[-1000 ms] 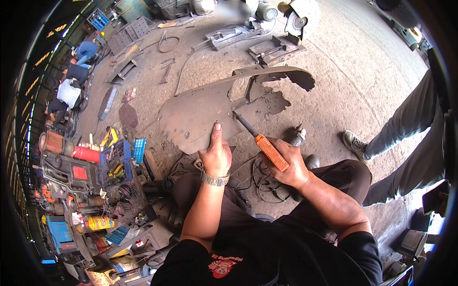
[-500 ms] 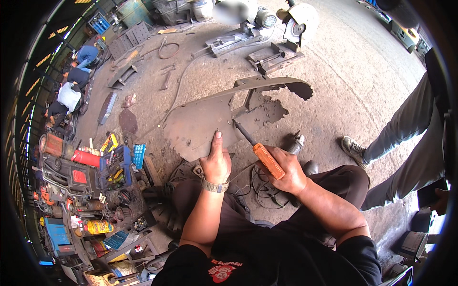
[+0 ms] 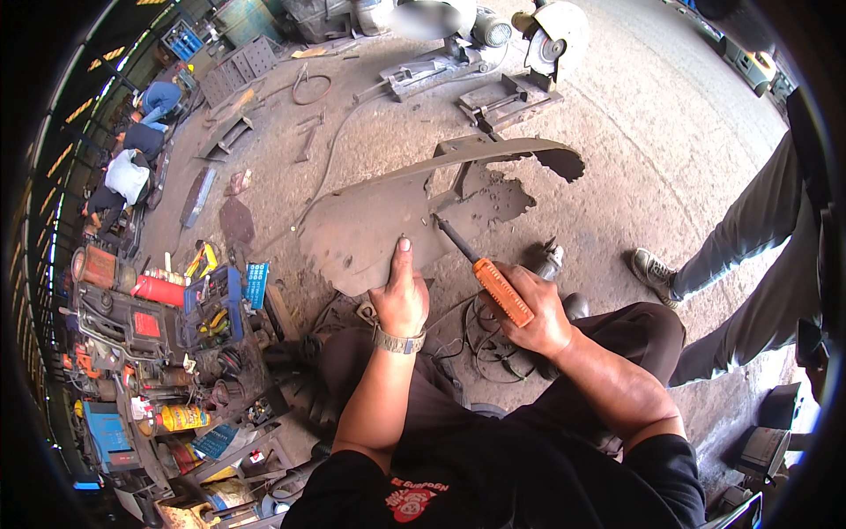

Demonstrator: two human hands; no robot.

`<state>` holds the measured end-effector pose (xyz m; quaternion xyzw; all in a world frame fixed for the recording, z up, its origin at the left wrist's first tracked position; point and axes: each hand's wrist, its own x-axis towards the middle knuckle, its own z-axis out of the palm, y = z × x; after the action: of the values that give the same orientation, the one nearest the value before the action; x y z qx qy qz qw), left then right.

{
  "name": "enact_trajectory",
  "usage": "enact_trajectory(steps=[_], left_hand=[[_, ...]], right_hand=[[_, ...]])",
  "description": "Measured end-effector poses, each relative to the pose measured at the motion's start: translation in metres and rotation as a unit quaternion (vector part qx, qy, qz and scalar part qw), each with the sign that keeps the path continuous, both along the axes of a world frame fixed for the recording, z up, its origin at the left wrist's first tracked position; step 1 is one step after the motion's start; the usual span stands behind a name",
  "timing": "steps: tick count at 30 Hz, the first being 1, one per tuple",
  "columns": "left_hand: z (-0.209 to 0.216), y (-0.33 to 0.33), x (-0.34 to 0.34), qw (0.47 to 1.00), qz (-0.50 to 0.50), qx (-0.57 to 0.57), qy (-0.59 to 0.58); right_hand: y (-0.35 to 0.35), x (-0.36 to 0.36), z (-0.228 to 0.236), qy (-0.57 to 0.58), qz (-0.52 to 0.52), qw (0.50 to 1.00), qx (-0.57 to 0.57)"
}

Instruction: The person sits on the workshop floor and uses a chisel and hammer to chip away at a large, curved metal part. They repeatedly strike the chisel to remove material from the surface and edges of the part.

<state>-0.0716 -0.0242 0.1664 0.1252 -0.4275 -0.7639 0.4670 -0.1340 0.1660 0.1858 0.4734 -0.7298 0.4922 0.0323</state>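
Head: orange-handled tool, lettered black shirt

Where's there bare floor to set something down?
Widest: bare concrete right of the jagged metal sheet, between the cut-off saw and the standing person's shoe. Narrower: the strip between the sheet's left edge and the dark brown plate. Crowded: the left side, around the blue tool case, and near the right hand, where a grey power tool and looped cable lie.

A cut-off saw is set on the floor. At the left, a blue toolbox, a red cylinder and a yellow bottle are surrounded by gear. A laced shoe is worn by a standing person.
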Motion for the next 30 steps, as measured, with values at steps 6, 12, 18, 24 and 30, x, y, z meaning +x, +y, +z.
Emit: enact_trajectory(steps=[6, 12, 18, 24, 30], left_hand=[[0.001, 0.0006, 0.0013, 1.0, 0.007, 0.0, -0.023], [-0.0011, 0.0016, 0.002, 1.0, 0.006, -0.001, -0.03], [-0.002, -0.0002, 0.0031, 0.997, 0.028, -0.038, -0.055], [-0.0027, -0.0018, 0.0029, 0.999, 0.008, -0.029, -0.026], [-0.0012, 0.0001, 0.0033, 0.999, 0.004, -0.026, -0.022]], right_hand=[[-0.0016, 0.001, -0.0025, -0.001, 0.008, 1.0, -0.005], [-0.0009, -0.0022, -0.008, 0.027, 0.023, 0.999, 0.015], [0.0005, -0.0015, -0.0048, 0.02, 0.031, 0.999, 0.019], [0.0012, -0.0007, -0.004, 0.035, 0.036, 0.998, 0.026], [0.0038, -0.0006, -0.0061, 0.037, 0.03, 0.998, 0.027]])
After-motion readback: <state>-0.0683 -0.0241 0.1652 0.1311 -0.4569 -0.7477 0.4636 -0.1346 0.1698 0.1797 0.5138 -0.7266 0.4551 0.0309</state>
